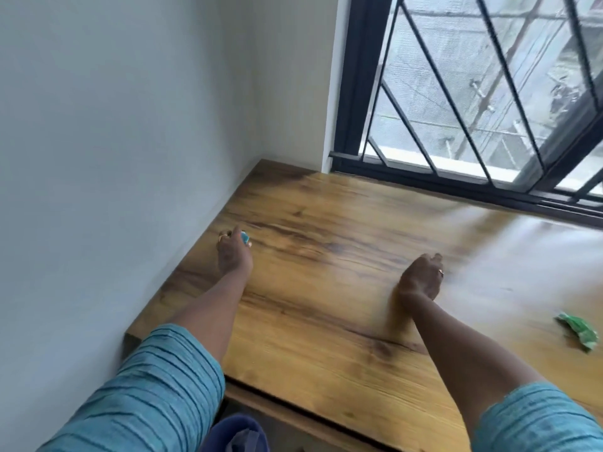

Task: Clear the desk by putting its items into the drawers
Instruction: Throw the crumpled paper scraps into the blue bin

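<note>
My left hand (233, 251) reaches over the left side of the wooden desk (326, 321) near the wall, its fingers closed on a small blue object (245, 236) that is mostly hidden. My right hand (422, 277) rests on the middle of the desk with its fingers curled under; I cannot tell whether anything is in it. A crumpled green wrapper (579, 331) lies on the desk at the far right edge of the view. A dark gap along the desk's front edge shows the drawer front (293, 411) below.
A white wall (114, 158) runs along the desk's left side. A window with a black metal grille (473, 109) stands behind the desk. Something blue and round (238, 435) sits below the desk's front edge.
</note>
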`<state>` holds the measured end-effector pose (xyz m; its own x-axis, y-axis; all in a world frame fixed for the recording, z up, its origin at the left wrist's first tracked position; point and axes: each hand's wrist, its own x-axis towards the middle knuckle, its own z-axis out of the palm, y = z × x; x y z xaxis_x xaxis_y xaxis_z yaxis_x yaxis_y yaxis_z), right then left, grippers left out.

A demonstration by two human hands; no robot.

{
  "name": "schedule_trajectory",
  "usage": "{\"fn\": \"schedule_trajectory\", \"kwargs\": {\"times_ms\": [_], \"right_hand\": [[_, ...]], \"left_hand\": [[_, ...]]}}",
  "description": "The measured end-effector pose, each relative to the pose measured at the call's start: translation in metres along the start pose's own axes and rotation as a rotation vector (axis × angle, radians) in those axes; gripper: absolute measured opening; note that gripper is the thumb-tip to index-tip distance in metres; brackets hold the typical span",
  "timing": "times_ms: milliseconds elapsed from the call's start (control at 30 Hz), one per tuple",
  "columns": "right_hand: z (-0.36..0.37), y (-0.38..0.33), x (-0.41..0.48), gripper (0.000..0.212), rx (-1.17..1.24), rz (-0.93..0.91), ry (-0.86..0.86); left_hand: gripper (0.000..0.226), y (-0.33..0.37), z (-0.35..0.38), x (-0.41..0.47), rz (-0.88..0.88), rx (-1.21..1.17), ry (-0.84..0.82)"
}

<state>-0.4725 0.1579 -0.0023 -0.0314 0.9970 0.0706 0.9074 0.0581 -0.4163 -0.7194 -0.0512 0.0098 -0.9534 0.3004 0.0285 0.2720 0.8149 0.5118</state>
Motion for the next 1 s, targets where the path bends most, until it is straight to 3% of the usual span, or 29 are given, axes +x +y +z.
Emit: {"fn": "schedule_trajectory", "kwargs": {"times_ms": [200,400,733,1000], "right_hand": [[0.002,-0.026,-0.041,0.027,0.205,-0.258,-0.149],[0.002,-0.045,-0.114,0.025,0.454,-0.539,-0.422],[-0.019,-0.027,-0.269,0.024,0.53,-1.03,-0.525],[-0.015,-0.015,-0.358,0.022,0.507,-1.182,-0.58]], "left_hand": [[0.04,-0.016,-0.019,-0.037,-0.011,-0.126,0.068],[0.04,-0.052,-0.049,-0.11,0.011,-0.122,0.154],[0.033,-0.118,-0.092,-0.236,-0.094,-0.202,0.251],[0.037,-0.177,-0.1,-0.286,-0.179,-0.182,0.183]]}}
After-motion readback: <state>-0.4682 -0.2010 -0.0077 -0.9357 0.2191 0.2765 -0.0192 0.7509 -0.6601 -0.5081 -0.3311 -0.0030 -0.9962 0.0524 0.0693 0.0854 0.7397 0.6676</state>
